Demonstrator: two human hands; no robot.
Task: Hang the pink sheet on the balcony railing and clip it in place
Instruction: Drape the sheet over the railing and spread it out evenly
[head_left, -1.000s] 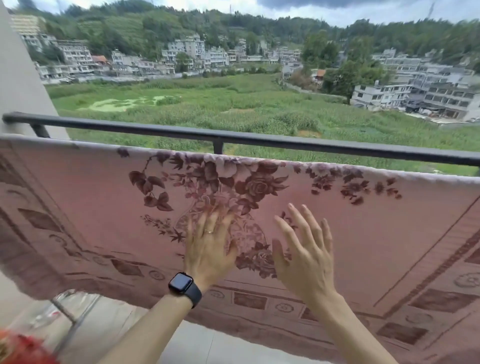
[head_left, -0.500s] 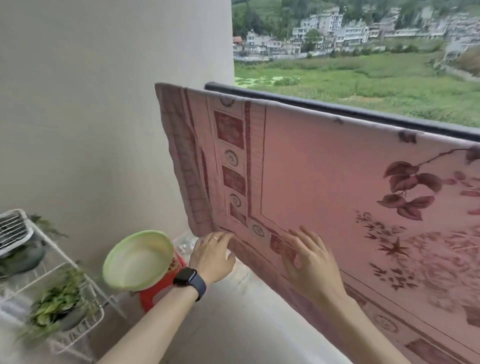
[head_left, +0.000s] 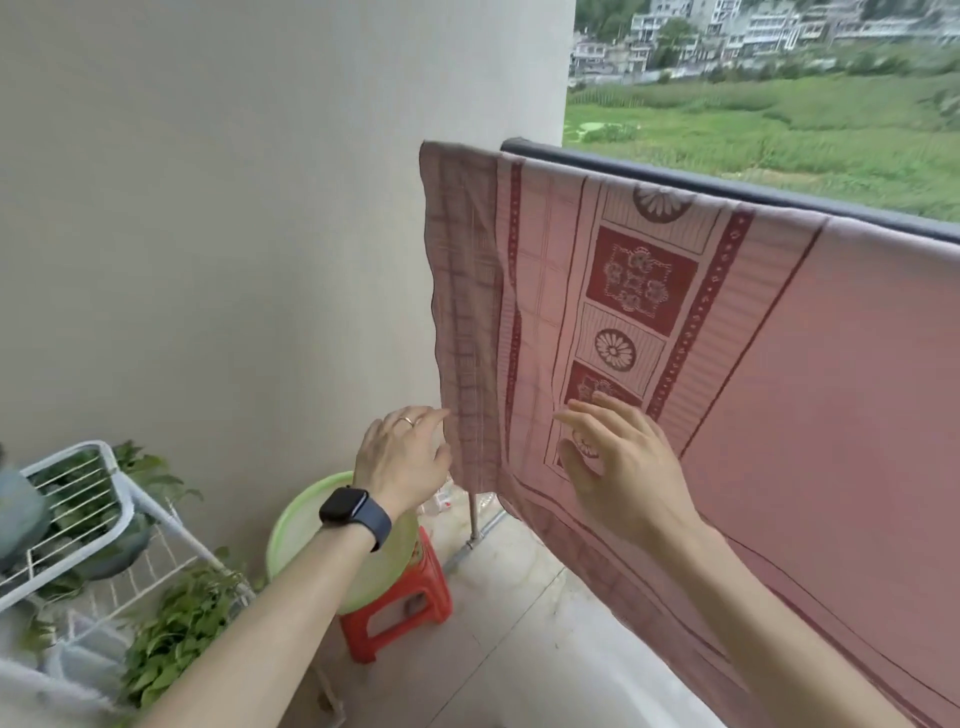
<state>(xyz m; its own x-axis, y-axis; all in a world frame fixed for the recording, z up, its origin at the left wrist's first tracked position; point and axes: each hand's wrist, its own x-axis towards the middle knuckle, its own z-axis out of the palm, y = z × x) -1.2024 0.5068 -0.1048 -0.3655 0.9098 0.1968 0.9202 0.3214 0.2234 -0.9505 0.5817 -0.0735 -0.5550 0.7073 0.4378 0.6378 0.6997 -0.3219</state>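
Reaching to the left edge of the pink patterned bedsheet (head_left: 831, 389), your left hand (head_left: 402, 457) meets the hem with its fingertips; whether they pinch it cannot be told. Your right hand (head_left: 618, 462) lies flat on the cloth just beside it, fingers spread wide, holding nothing. The sheet hangs over the dark grey metal balcony railing (head_left: 727, 184), from frame centre to the right. Lower left, a pale green round basin (head_left: 306, 514) sits on a red plastic stool (head_left: 395, 618).
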